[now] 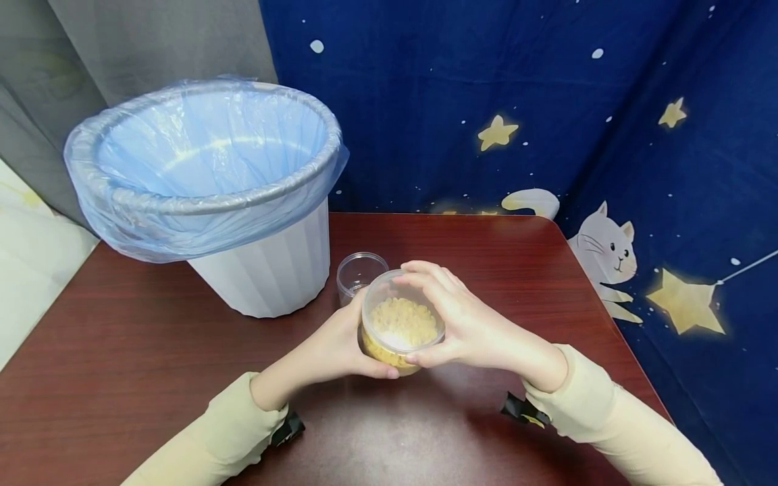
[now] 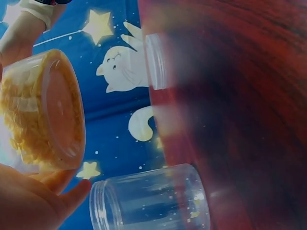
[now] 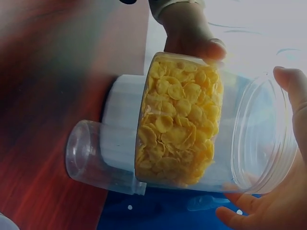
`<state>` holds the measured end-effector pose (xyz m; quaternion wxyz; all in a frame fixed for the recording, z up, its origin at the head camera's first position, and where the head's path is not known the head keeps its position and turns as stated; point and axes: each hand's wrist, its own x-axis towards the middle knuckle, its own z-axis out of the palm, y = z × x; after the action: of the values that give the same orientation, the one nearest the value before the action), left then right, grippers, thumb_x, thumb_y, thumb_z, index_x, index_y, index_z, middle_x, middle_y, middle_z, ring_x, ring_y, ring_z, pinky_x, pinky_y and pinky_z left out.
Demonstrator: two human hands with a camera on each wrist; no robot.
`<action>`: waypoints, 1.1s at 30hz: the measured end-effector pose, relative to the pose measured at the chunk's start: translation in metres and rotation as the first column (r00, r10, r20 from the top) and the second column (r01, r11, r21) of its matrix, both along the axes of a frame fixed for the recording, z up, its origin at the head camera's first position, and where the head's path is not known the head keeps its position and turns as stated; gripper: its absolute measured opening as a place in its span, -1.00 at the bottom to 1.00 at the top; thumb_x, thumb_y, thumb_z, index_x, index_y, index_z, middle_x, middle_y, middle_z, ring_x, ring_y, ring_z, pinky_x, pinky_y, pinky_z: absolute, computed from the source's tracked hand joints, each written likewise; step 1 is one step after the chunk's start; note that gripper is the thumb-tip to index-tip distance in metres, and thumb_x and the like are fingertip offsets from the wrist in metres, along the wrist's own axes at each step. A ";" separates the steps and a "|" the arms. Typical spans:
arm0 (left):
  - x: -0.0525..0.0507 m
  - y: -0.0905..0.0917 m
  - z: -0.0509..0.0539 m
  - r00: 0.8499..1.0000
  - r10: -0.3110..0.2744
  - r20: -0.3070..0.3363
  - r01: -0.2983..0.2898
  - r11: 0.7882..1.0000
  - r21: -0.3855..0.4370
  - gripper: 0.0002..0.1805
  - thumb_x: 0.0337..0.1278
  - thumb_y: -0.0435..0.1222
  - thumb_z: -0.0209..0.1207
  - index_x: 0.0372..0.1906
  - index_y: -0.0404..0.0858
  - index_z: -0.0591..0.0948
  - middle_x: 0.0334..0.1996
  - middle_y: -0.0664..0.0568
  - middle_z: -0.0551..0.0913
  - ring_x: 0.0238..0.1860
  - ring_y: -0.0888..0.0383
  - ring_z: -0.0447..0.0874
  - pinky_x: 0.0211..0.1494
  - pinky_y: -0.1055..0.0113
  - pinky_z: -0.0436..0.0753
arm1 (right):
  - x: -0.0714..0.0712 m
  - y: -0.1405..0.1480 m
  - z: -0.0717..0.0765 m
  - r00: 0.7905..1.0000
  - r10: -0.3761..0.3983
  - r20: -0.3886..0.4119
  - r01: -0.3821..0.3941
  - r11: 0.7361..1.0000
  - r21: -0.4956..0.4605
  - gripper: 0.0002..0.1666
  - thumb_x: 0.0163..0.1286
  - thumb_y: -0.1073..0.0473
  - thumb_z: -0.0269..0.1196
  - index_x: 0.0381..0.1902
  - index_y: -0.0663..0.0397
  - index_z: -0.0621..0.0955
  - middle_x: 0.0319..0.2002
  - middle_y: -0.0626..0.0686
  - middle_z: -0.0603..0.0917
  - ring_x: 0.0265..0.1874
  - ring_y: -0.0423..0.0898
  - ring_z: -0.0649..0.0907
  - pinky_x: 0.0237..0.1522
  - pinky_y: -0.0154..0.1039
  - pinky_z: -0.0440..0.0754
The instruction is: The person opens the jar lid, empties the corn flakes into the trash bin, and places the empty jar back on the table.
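Both hands hold a clear plastic jar (image 1: pixel 404 327) above the table, tilted toward the head camera. Yellow corn flakes (image 3: pixel 180 122) fill its lower part. My left hand (image 1: pixel 334 347) grips the lower side, thumb in front. Around the upper rim curl the fingers and thumb of my right hand (image 1: pixel 471 327). The jar's top looks hazy; I cannot tell surely whether a lid covers it. Just behind stands a second, smaller clear jar (image 1: pixel 360 270), uncovered, with a few crumbs at its bottom in the left wrist view. A clear round lid (image 2: pixel 156 62) lies on the table.
A large white bin (image 1: pixel 267 270) lined with a blue plastic bag (image 1: pixel 213 162) stands at the back left of the dark red wooden table (image 1: pixel 152 378). Behind the table hangs a blue curtain (image 1: pixel 413 101) with stars and cats, beside a grey curtain (image 1: pixel 176 40).
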<state>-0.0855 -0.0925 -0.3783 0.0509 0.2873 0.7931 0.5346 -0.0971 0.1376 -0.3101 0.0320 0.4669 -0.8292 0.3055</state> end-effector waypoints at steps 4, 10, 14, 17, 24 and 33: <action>0.000 0.000 -0.004 0.999 -0.040 0.026 0.040 0.999 0.015 0.21 -0.50 -0.02 0.60 0.40 0.10 0.12 0.17 0.21 0.43 0.12 0.25 0.42 0.17 0.14 0.44 | 0.002 0.000 -0.006 1.000 -0.004 0.002 0.004 0.999 0.034 0.04 -0.05 -0.13 0.46 0.34 -0.01 0.25 0.31 0.06 0.24 0.30 -0.02 0.24 0.20 0.10 0.27; -0.001 -0.001 -0.013 0.997 -0.072 0.036 0.073 0.997 -0.003 0.18 -0.49 -0.04 0.60 0.38 0.09 0.15 0.15 0.21 0.45 0.11 0.23 0.43 0.16 0.14 0.45 | 0.006 0.000 -0.015 0.999 -0.038 0.005 0.037 0.996 0.076 0.03 -0.05 -0.16 0.45 0.35 -0.10 0.26 0.32 0.02 0.24 0.28 -0.03 0.27 0.13 0.08 0.37; -0.001 0.000 -0.020 0.995 -0.094 0.035 0.094 0.996 -0.004 0.21 -0.50 -0.05 0.60 0.40 0.07 0.12 0.17 0.17 0.43 0.13 0.20 0.42 0.17 0.14 0.43 | 0.008 0.000 -0.022 0.999 -0.036 -0.005 0.036 0.995 0.088 0.02 -0.06 -0.19 0.44 0.34 -0.13 0.28 0.31 0.01 0.26 0.26 -0.04 0.28 0.10 0.09 0.39; 0.000 0.000 -0.025 0.994 -0.098 0.043 0.099 0.995 -0.017 0.21 -0.51 -0.04 0.61 0.39 0.08 0.12 0.18 0.17 0.43 0.14 0.21 0.42 0.18 0.14 0.43 | 0.008 -0.001 -0.027 1.000 -0.024 -0.012 0.025 0.996 0.090 0.00 -0.06 -0.17 0.45 0.33 -0.11 0.30 0.30 0.03 0.27 0.26 -0.05 0.29 0.14 0.08 0.34; 0.002 -0.001 -0.031 0.997 -0.065 0.042 0.069 0.991 -0.111 0.20 -0.56 -0.02 0.61 0.37 0.09 0.14 0.15 0.17 0.47 0.11 0.27 0.44 0.17 0.16 0.44 | 0.011 -0.003 -0.036 0.999 -0.036 -0.015 0.038 0.993 0.113 0.01 -0.09 -0.16 0.46 0.32 -0.12 0.31 0.29 0.05 0.28 0.23 -0.03 0.33 0.13 0.06 0.35; 0.008 0.000 -0.036 0.997 -0.063 0.054 0.070 0.984 -0.163 0.21 -0.56 -0.13 0.63 0.35 0.13 0.13 0.11 0.17 0.49 0.08 0.26 0.47 0.17 0.15 0.43 | 0.016 -0.003 -0.042 0.999 -0.051 0.015 0.048 0.988 0.146 0.03 -0.15 -0.16 0.48 0.30 -0.14 0.33 0.23 0.00 0.31 0.19 -0.07 0.35 0.08 0.02 0.38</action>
<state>-0.0775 -0.0928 -0.4145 0.1115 0.2954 0.8231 0.4721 -0.0813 0.1350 -0.3518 -0.0023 0.4444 -0.8609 0.2478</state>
